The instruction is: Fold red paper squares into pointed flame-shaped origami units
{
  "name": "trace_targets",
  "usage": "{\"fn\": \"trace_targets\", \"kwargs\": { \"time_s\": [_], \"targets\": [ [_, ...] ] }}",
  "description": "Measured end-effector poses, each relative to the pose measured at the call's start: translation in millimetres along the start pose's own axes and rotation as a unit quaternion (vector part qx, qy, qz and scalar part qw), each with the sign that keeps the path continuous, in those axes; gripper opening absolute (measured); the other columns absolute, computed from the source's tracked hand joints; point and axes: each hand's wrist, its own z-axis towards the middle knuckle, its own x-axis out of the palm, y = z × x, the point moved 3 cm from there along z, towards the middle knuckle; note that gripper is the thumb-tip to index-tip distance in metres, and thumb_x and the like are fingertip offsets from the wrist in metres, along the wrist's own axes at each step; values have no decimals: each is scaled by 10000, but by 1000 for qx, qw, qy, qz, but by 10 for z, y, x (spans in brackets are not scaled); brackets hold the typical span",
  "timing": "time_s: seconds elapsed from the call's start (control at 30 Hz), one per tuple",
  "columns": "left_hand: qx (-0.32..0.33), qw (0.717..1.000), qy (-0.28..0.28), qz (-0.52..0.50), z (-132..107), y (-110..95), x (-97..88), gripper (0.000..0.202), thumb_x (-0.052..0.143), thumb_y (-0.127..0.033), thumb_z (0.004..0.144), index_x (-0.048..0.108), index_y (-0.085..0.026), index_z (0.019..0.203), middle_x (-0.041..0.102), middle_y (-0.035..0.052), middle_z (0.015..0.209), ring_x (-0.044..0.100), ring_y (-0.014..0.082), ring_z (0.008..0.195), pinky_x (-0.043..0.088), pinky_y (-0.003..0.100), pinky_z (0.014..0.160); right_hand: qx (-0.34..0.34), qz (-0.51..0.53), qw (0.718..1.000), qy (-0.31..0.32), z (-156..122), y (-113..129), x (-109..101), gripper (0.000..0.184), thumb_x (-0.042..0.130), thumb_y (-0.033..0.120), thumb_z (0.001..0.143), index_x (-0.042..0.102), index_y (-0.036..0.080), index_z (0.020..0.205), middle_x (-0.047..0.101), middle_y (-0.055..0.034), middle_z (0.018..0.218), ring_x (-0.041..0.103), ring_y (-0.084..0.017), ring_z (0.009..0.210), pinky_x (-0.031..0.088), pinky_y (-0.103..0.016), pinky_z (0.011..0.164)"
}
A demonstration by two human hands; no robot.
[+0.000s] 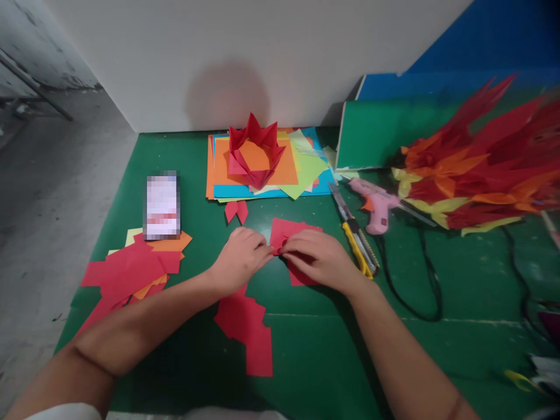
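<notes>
My left hand (pixel 243 255) and my right hand (pixel 318 254) meet over the middle of the green table, fingertips pinched on a small piece of red paper (pixel 277 249) that is mostly hidden by the fingers. Red paper squares (pixel 301 275) lie under and around my right hand. Just beyond my left hand rests a small folded red paper piece (pixel 236 211) with two points. More red paper squares (pixel 245 315) are spread nearer to me, below my left wrist. Farther back, a ring of folded red paper (pixel 275 140) stands on stacked coloured sheets (pixel 219 175).
A phone (pixel 161 205) lies on the left, beside a pile of red and orange paper (pixel 131 268). Right of my hands are a yellow utility knife (pixel 359 248) and a pink glue gun (pixel 377 210) with its cord. Red-orange paper flowers (pixel 485 169) fill the far right.
</notes>
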Motion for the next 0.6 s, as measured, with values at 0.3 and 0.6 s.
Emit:
{"fn": "trace_targets", "kwargs": {
  "time_s": [0.3,0.6],
  "targets": [
    [-30,999,-10,-44,17,25,14,282,452,-307,957,680,-167,867,644,37,828,544,169,802,379,329,741,76,-13,997,-10,37,-38,69,179,529,265,899,660,198,798,706,-49,812,622,-183,778,466,-312,715],
    [-45,998,-1,-41,32,27,36,300,409,-296,971,655,-150,880,644,49,845,553,184,821,385,341,748,96,-51,994,-18,53,-37,98,150,532,267,887,631,201,795,692,-33,773,601,-171,714,446,-293,666]
  ]
}}
